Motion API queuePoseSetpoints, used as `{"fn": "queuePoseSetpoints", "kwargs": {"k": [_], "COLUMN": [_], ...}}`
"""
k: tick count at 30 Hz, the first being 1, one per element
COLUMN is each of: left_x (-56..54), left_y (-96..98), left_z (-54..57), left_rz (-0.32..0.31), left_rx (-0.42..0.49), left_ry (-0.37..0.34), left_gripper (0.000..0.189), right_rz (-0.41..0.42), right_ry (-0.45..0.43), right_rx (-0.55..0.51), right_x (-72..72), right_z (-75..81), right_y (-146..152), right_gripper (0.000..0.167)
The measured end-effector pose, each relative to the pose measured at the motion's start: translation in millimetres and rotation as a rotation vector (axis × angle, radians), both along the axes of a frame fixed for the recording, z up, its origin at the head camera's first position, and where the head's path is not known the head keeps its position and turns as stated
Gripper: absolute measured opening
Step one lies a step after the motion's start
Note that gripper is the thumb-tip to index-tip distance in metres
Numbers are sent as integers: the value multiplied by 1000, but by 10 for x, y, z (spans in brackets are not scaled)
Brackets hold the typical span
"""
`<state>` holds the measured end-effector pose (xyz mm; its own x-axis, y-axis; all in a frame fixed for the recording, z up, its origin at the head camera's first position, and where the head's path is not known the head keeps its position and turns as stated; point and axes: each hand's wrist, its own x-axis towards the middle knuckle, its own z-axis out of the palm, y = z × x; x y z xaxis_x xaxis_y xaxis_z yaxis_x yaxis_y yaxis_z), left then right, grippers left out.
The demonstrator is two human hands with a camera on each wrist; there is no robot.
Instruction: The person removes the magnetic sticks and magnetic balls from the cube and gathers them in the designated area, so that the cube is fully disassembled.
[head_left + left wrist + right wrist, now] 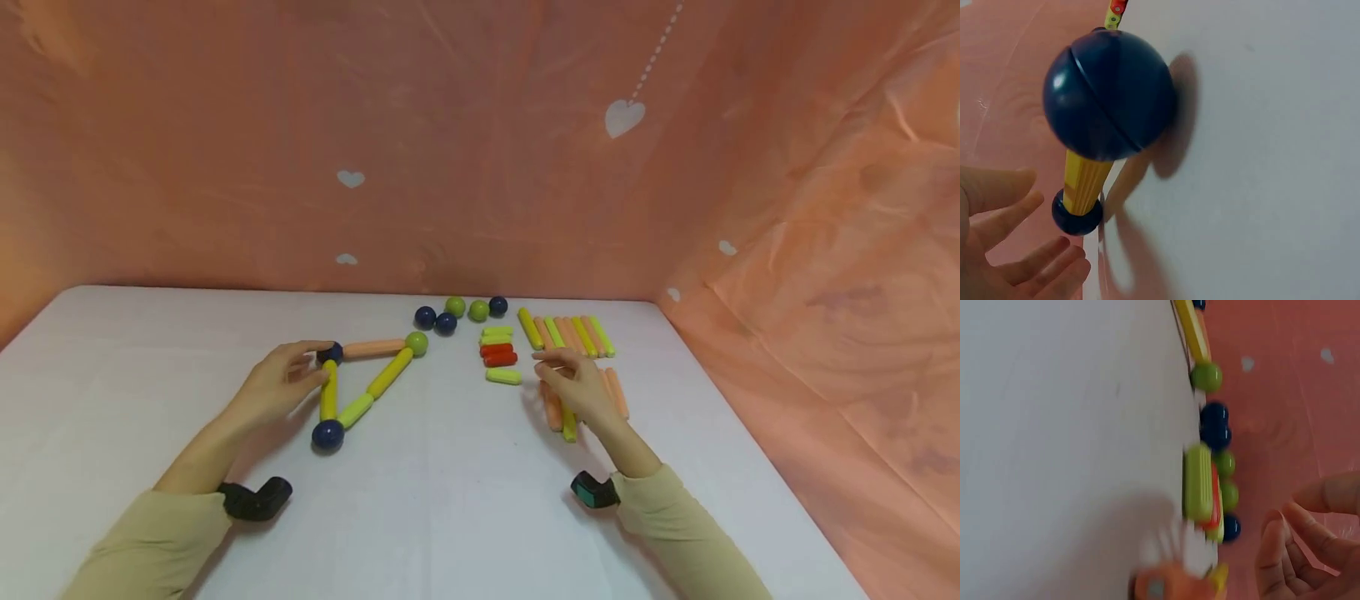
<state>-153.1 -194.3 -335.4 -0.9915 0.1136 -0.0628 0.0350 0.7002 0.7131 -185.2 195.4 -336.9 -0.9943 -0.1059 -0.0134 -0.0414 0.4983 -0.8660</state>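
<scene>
A three-cornered frame of rods and balls lies on the table. Its near corner is a dark blue ball (327,435), joined by a yellow rod (328,400) to a second dark blue ball (1077,219). A peach rod (375,348) runs from there to a green ball (416,342); a long yellow rod (391,373) and a short lime rod (356,411) form the third side. My left hand (273,379) is beside the second blue ball, fingers spread and holding nothing. Over the loose rods hovers my right hand (577,387), empty, its fingers loosely bent.
Short lime and red rods (500,360) lie left of my right hand. Beyond it is a row of long rods (570,333), with peach rods (551,408) and a yellow rod beneath it. Loose blue and green balls (446,323) sit near the table's back edge, before an orange cloth (480,167).
</scene>
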Motion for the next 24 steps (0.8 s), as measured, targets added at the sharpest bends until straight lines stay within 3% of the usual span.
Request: {"fn": "queuePoseSetpoints", "kwargs": {"k": [7,12,18,24], "left_x": [-103,-131,-86,5], "left_y": [57,69,89,30], "left_z": [-37,-64,-74,-32], "left_rz": [-34,-47,-55,-59], "left_rx": [16,24,8,-54], "left_ry": [28,37,71,137], "left_gripper": [49,47,42,36], "right_rz": [204,294,480,602], "right_ry": [41,22,-46,-70], "right_rx": [-91,-116,-79,14], "right_x": [59,113,234,299], "right_z": [33,6,-56,-22], "right_y": [-450,-746,-1066,-1275], "right_gripper": [28,28,33,40]}}
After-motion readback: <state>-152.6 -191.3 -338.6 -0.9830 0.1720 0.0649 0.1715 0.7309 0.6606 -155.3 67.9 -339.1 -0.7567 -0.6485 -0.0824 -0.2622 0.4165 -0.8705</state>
